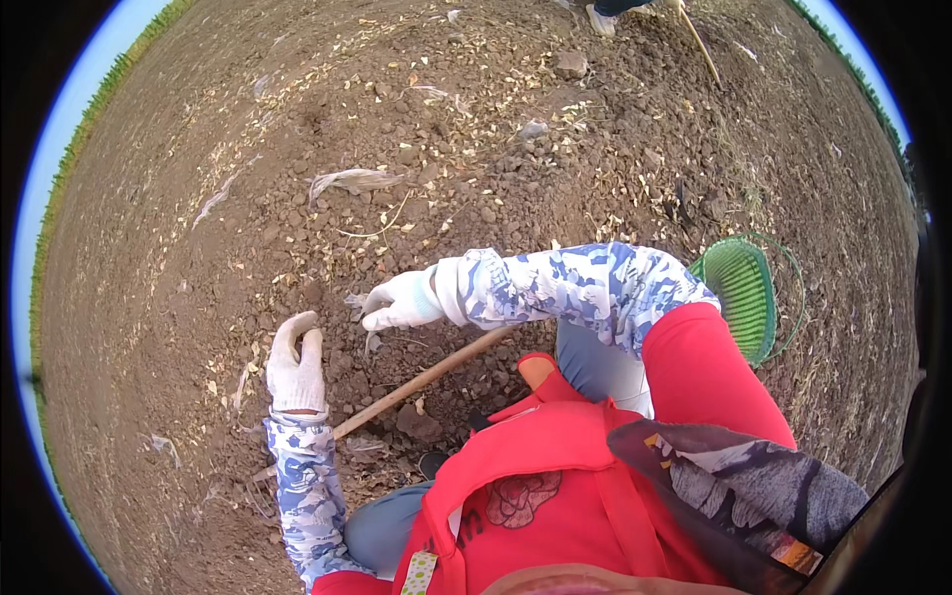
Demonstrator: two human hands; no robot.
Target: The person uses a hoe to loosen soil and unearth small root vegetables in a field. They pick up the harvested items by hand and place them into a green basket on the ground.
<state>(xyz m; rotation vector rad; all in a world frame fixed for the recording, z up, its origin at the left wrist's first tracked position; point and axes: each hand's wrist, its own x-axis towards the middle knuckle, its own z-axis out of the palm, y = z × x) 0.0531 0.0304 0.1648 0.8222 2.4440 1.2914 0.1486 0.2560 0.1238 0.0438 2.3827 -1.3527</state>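
My left hand (296, 364), in a white knit glove, is over the loose soil, its thumb and fingers apart with nothing visible between them. To its right, my right hand (404, 301), gloved too, points left with curled fingers. Scraps of thin plastic film (373, 342) lie close to its fingertips; whether the fingers grip one cannot be told. A wooden handle (424, 379) slants across the ground below my right forearm and passes behind my left sleeve. Neither hand touches it visibly.
A green basket (740, 297) with a hoop handle lies tipped beside my right elbow. Clods and dry leaf bits cover the brown field (223, 282). A larger plastic film piece (353, 181) lies ahead. Farther off, another person's shoe (601, 21) stands near a wooden tool handle (701, 44).
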